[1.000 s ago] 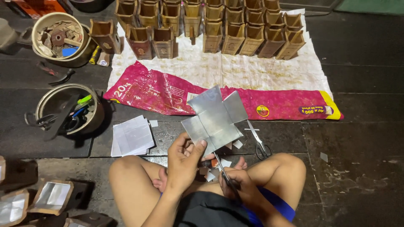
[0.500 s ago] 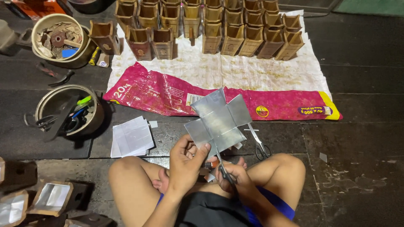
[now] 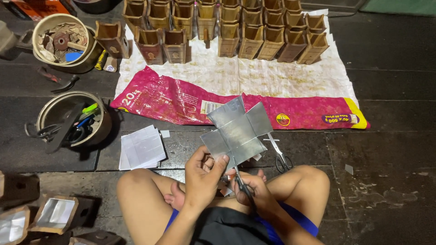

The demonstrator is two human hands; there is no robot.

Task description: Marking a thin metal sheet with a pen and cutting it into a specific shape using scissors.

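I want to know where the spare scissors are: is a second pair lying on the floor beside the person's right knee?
Yes, a second pair of scissors lies on the dark floor.

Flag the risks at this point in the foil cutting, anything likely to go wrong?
1. The left hand pinches the silver cross-shaped sheet right beside the scissors in the right hand; the fingers could get nicked.
2. The thin sheet is held by one edge only, so it may bend and the cut wander.
3. The spare scissors lie open by the knee, easy to bump.
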